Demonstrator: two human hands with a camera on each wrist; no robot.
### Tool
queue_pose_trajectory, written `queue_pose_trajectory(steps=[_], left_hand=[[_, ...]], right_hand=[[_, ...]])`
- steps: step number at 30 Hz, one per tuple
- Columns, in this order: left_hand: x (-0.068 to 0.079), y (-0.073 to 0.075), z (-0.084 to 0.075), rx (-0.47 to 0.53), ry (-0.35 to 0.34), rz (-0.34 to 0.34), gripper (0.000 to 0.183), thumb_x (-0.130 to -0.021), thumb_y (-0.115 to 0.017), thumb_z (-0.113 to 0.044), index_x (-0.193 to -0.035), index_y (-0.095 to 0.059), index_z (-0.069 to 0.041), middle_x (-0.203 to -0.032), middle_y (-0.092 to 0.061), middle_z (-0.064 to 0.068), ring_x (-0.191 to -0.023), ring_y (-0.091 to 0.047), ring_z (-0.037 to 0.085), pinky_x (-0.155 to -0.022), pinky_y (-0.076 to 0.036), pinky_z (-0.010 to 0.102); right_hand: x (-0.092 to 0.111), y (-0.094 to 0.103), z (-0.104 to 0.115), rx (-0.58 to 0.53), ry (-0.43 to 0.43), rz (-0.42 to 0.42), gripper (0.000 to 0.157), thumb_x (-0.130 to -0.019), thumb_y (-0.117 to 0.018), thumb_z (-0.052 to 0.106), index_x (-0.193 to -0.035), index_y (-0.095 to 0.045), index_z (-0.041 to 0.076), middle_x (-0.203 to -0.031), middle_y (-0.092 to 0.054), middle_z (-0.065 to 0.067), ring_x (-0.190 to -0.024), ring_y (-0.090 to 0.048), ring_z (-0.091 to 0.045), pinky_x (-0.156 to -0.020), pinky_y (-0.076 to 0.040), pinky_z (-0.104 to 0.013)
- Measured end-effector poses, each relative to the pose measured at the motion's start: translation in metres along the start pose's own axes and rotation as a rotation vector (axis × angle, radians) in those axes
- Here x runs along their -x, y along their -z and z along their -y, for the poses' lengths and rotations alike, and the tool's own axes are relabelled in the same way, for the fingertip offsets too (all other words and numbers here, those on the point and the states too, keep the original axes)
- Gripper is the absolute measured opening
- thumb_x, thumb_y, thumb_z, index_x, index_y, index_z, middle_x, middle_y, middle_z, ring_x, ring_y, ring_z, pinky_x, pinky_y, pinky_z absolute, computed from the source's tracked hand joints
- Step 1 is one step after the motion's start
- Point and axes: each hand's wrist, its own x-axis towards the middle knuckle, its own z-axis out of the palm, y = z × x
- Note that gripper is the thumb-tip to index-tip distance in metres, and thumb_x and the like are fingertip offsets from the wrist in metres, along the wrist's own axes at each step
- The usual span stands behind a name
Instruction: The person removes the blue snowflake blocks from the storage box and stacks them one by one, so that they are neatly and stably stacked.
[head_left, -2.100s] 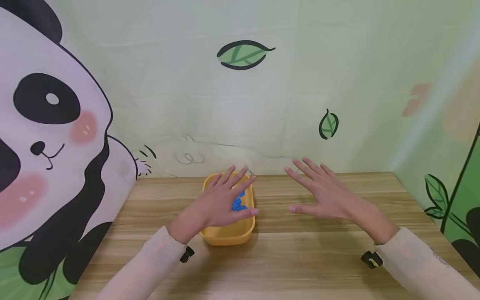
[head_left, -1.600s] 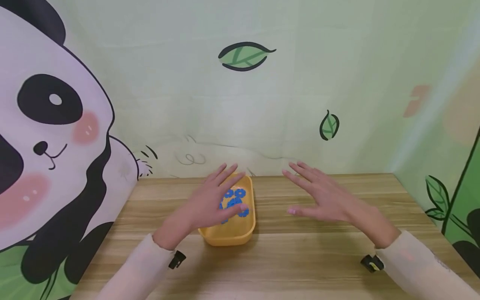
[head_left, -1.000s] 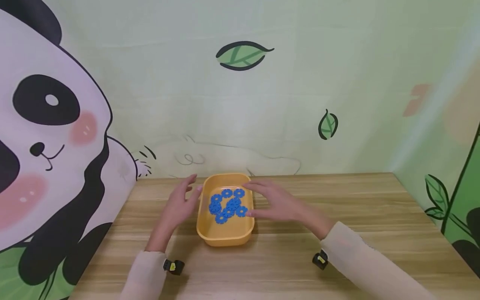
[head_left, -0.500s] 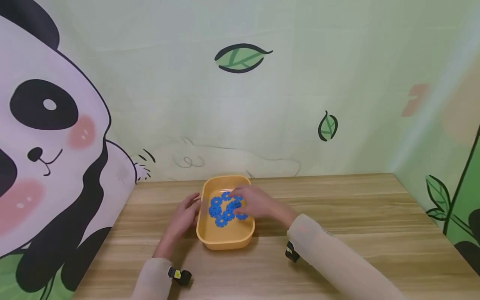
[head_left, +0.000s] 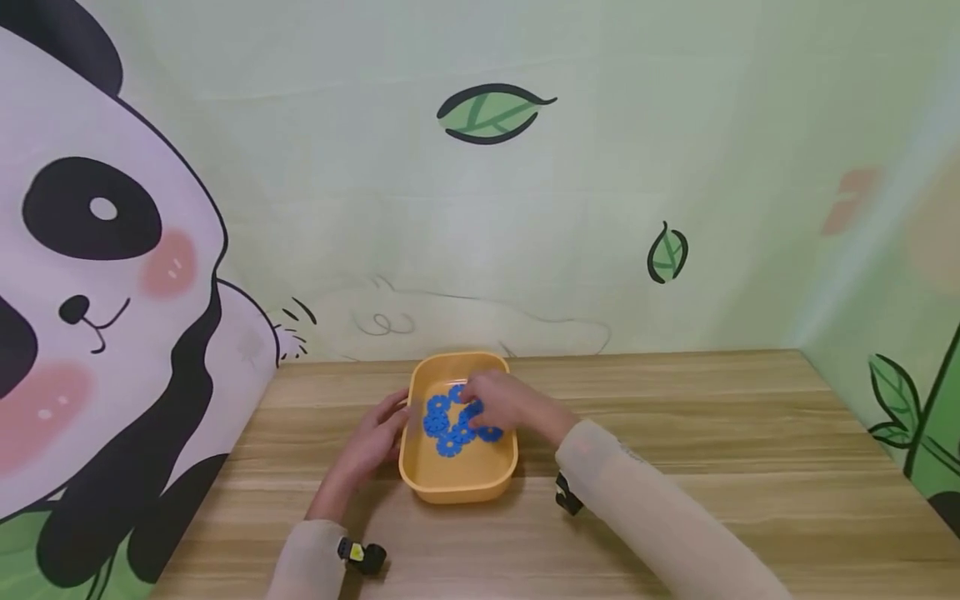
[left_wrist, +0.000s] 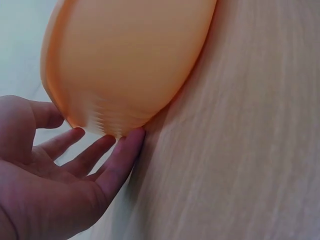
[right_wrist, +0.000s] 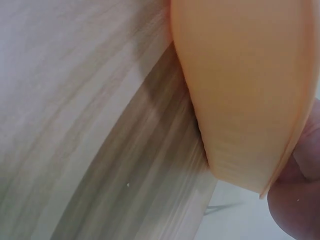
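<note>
Several blue snowflake-shaped plastic discs [head_left: 448,444] lie in a loose cluster on the floor of a yellow plastic tray [head_left: 459,487]. The left hand [head_left: 372,443] is at the tray's left side. In the left wrist view its fingertips [left_wrist: 111,141] touch the outside of the tray wall [left_wrist: 130,60], with no finger curled over the rim. Over the right rim, the right hand [head_left: 504,402] reaches into the tray, fingers bent down among the discs. Whether it pinches one is hidden. The right wrist view shows part of that hand [right_wrist: 292,205] behind the tray wall [right_wrist: 240,100].
The tray stands on a wood-grain table [head_left: 660,442], near its back edge. Behind rises a pale green backdrop [head_left: 337,192] with a printed panda [head_left: 97,275] and leaves. A small black device [head_left: 365,556] sits at each sleeve cuff.
Both hands have come down from above the table to the tray: the left to its outer left side, the right leftward and into it among the discs.
</note>
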Motion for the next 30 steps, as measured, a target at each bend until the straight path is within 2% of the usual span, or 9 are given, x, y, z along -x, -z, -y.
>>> queue_pose_trajectory(steps=[7, 13, 21, 30], left_hand=[[0.003, -0.001, -0.001, 0.028, -0.009, 0.006, 0.053, -0.114, -0.048, -0.026, -0.165, -0.037, -0.013, -0.165, -0.040, 0.022, -0.133, -0.059, 0.040, -0.095, -0.061, 0.044], [0.004, 0.001, 0.003, 0.013, 0.010, -0.008, 0.052, -0.114, -0.048, -0.026, -0.164, -0.039, -0.015, -0.166, -0.039, 0.021, -0.134, -0.059, 0.040, -0.095, -0.061, 0.046], [0.003, 0.001, 0.005, 0.005, 0.006, -0.025, 0.052, -0.114, -0.047, -0.026, -0.164, -0.039, -0.014, -0.163, -0.042, 0.021, -0.128, -0.062, 0.037, -0.092, -0.062, 0.043], [-0.001, -0.001, 0.004, -0.001, 0.000, -0.011, 0.051, -0.114, -0.047, -0.027, -0.163, -0.039, -0.016, -0.164, -0.041, 0.022, -0.133, -0.060, 0.039, -0.095, -0.061, 0.045]], right_hand=[[0.002, -0.003, 0.001, 0.093, -0.013, 0.009, 0.039, -0.093, -0.085, 0.021, -0.127, -0.076, 0.005, -0.121, -0.071, -0.007, -0.118, -0.065, -0.025, -0.109, -0.051, -0.041], [-0.001, -0.009, 0.002, 0.164, -0.011, 0.031, 0.034, -0.093, -0.085, 0.027, -0.123, -0.079, 0.012, -0.116, -0.073, -0.002, -0.111, -0.066, -0.020, -0.106, -0.052, -0.038], [-0.004, -0.011, 0.003, 0.192, -0.027, 0.024, 0.031, -0.092, -0.085, 0.027, -0.120, -0.081, 0.014, -0.112, -0.072, -0.001, -0.104, -0.065, -0.017, -0.101, -0.053, -0.037], [-0.002, -0.010, 0.002, 0.202, -0.057, 0.032, 0.031, -0.094, -0.083, 0.030, -0.120, -0.080, 0.015, -0.108, -0.069, 0.000, -0.097, -0.061, -0.015, -0.096, -0.053, -0.036]])
